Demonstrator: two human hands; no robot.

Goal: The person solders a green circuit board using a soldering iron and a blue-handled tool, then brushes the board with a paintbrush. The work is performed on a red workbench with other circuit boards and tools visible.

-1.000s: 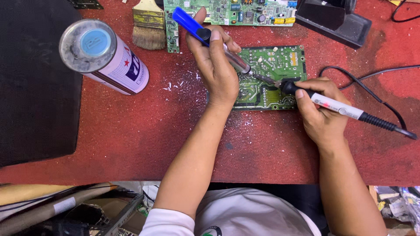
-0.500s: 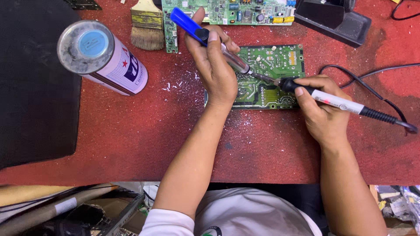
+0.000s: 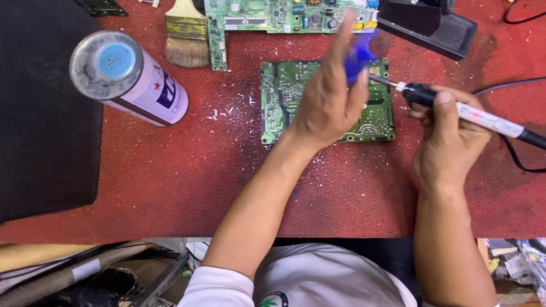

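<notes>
Hands over the green rectangular circuit board (image 3: 284,99), flat on the red surface (image 3: 170,170) — left hand (image 3: 330,99) closed around a blurred blue-handled tool (image 3: 358,57), right hand (image 3: 446,136) gripping a black-and-white corded soldering iron (image 3: 455,108), tip above the board's right edge. White spray can (image 3: 133,82) well left.

Spray can (image 3: 129,79), paintbrush (image 3: 186,35), second circuit board (image 3: 284,14), black stand (image 3: 429,25).

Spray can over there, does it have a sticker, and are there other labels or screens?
White cylindrical metal spray can: far left of the red table top, lying tilted; grey top with a pale blue cap; its white label bears dark blue shapes and a red star.
Other labels, packages, screens: none clearly visible.
</notes>
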